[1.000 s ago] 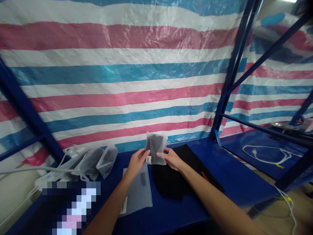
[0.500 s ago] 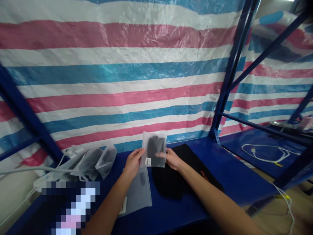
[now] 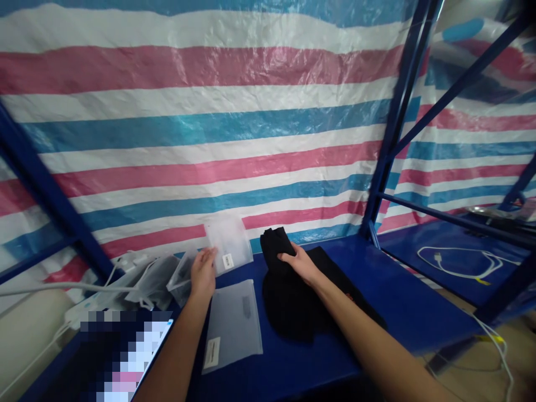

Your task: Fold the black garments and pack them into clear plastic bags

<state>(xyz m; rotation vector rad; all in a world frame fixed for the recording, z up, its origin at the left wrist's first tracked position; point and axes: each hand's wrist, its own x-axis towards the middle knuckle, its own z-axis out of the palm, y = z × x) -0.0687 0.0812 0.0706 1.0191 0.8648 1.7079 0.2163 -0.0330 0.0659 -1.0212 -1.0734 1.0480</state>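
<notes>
My left hand (image 3: 203, 273) grips the edge of a frosted plastic bag (image 3: 232, 240) with a white barcode label, held up near the striped sheet. The bag looks flat, with nothing dark inside. In my right hand (image 3: 302, 263) is a folded black cloth (image 3: 274, 245), its thumb pressed over the front. Below that hand lies a larger black fabric piece (image 3: 288, 312), with orange lettering partly hidden by my forearm. A second frosted bag (image 3: 234, 324) with a label lies flat on the blue table (image 3: 335, 363) between my arms.
Several frosted bags (image 3: 157, 276) stand at the left beside a white power strip (image 3: 84, 312) and cables. A lit, pixelated screen (image 3: 138, 357) lies at lower left. Blue metal posts (image 3: 389, 128) frame the striped sheet (image 3: 209, 128). A white cable (image 3: 456, 251) is coiled at the right.
The black cloth has come out of the labelled bag and is now in my right hand. My left hand has moved left with the bag, and the hands are farther apart.
</notes>
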